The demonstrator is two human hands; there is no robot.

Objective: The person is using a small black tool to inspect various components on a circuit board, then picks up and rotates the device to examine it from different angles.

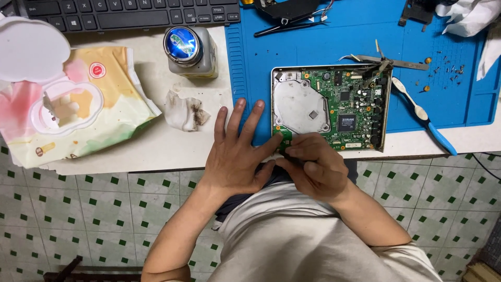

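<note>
Board: green circuit board in a shallow silver metal tray, lying at the near edge of the blue work mat; judged light, stiff, fragile, best gripped by the tray rim.
Left hand: fingers spread flat, steadying the board's near-left corner.
Right hand: fingers pinched narrow at that corner; what they hold is hidden.
Containers: capped clear glass bottle with blue lid, contents unclear; open wet-wipe pack, wipes inside.
</note>
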